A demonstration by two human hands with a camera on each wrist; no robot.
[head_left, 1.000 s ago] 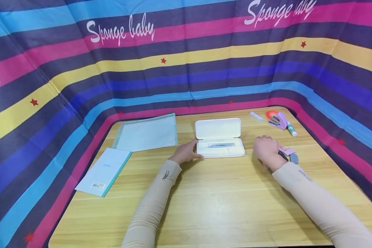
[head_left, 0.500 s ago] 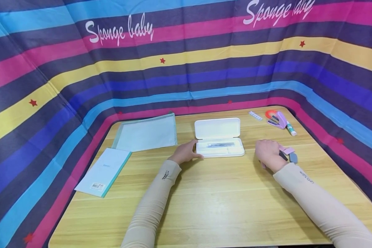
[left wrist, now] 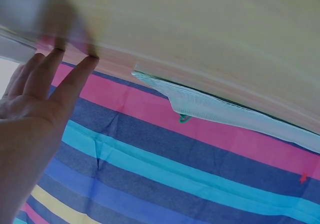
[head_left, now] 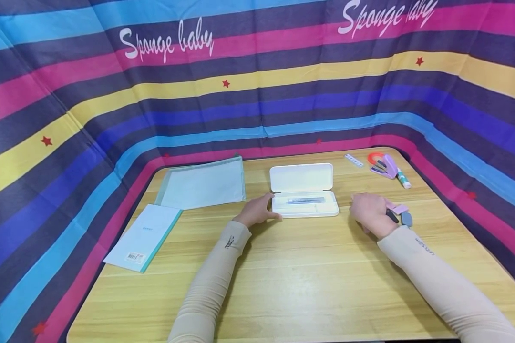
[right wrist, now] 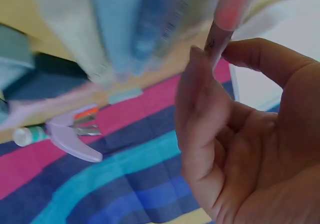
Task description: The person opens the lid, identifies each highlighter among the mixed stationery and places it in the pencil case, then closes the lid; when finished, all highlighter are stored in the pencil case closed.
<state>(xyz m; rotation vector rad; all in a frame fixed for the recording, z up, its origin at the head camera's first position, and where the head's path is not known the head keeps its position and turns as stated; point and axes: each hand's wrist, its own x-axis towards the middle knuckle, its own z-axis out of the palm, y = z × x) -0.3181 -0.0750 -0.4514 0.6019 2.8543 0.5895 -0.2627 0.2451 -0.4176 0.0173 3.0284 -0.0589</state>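
White rectangular hinged plastic case lies open mid-worktop, its slim silvery contents indistinct, fingers and thumb of the left hand gripping its left end. At right, the outstretched right hand pinches a slender pink-ended pen-like stick, blurred and cut off.

White case, part-pink pen, beige sleeves, multicoloured striped cloth

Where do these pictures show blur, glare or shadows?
Head view: mostly crisp, with pale glare on the light wood-grain table and shadow alongside the beige left sleeve; left wrist view: a grey-brown smear above the bare left hand; right wrist view: the slim pink-and-grey stick blurs toward its top.
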